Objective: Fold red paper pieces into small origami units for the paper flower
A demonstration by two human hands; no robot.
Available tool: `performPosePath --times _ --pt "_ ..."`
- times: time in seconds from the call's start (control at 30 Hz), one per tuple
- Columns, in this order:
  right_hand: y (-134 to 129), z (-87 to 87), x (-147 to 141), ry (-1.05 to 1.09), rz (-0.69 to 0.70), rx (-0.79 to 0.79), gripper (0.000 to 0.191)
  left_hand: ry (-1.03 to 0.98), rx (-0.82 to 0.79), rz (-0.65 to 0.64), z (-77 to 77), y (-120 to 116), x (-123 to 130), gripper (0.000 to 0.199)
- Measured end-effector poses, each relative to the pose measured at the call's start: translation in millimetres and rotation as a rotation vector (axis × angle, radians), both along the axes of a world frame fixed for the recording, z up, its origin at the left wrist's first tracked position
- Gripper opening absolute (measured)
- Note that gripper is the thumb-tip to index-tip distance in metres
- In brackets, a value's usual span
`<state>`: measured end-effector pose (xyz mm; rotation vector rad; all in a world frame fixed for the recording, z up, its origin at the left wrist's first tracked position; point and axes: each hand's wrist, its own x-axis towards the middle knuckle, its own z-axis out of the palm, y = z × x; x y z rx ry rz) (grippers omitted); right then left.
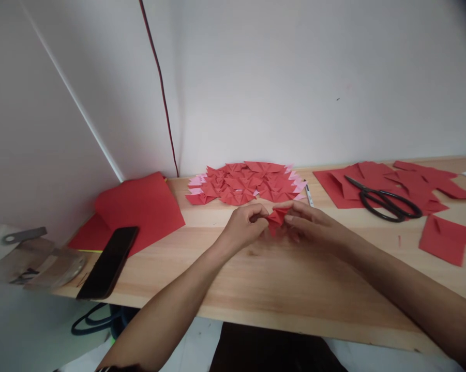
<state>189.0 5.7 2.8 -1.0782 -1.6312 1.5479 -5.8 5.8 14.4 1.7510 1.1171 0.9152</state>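
Observation:
A small folded piece of red paper [276,218] is held between both hands above the middle of the wooden table. My left hand [250,223] is closed on its left side, thumb and curled index finger pinching it. From the right, my right hand [308,219] grips its upper edge with thumb and fingers. Behind the hands, against the wall, lies a pile of folded red paper pieces [242,183], with pink paper pieces [197,181] showing at its sides. A pen [309,194] lies just right of the pile.
Black-handled scissors [384,199] rest on cut red paper [337,191] at the right. Another red scrap [442,240] lies nearer. To the left are large red sheets [139,206], a dark phone [108,263] by the table's front edge, and a clear plastic container [56,268].

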Motion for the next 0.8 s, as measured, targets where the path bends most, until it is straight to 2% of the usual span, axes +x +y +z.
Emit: performPosePath --times 0.07,0.13,0.2,0.27,0.4,0.6,0.8 --pt "0.9 -2.5 -1.0 -0.050 0.013 0.033 0.042 0.026 0.031 -0.019 -1.8 0.2 -0.6 0.011" --pt "2.4 -5.4 -1.1 -0.081 -0.009 0.085 0.033 0.026 -0.002 -0.041 -4.8 0.6 -1.1 0.010" --pt "4.2 -8.3 0.0 -0.100 -0.051 0.123 0.023 -0.017 -0.094 -0.064 -8.3 1.2 -1.0 0.008" --pt "5.8 -10.5 1.6 -0.113 -0.074 0.124 0.022 -0.092 -0.199 -0.079 -11.5 2.1 -0.1 0.007" --pt "6.1 -11.2 1.7 -0.082 -0.115 0.066 0.025 -0.219 -0.323 -0.070 -13.8 3.8 2.6 0.012" --pt "4.9 -11.1 -0.3 0.087 -0.281 -0.064 0.028 -0.401 -0.456 -0.013 -12.8 3.1 3.1 0.033" --pt "6.4 -16.6 0.6 0.175 -0.259 -0.116 0.027 -0.476 -0.461 -0.015 -17.2 2.5 2.3 0.032"
